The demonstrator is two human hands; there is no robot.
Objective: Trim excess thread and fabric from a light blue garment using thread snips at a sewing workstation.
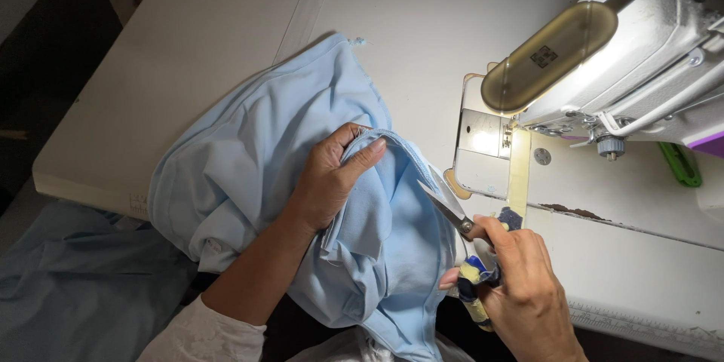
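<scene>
Pale-blue garment [256,158] sits pinched in the left hand [332,177] while the right hand [520,294] grips open scissors [446,207], whose blades could nick the fabric beside the seam.

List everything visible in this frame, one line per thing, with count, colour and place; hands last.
garment: one, light blue, bunched on the table left of the machine
scissors: one pair, metal blades, handles wrapped in blue and yellow, blades at the garment's edge
sewing machine: one, white, upper right
lamp: one, olive oval, on the machine head
needle plate: one, metal, brightly lit, under the machine head
table: one, white, under everything
green object: one, at the right edge beside the machine; kind unclear
cloth: one, blue-grey, lower left below the table edge
left hand: grips a fold of the garment
right hand: holds the scissors
</scene>
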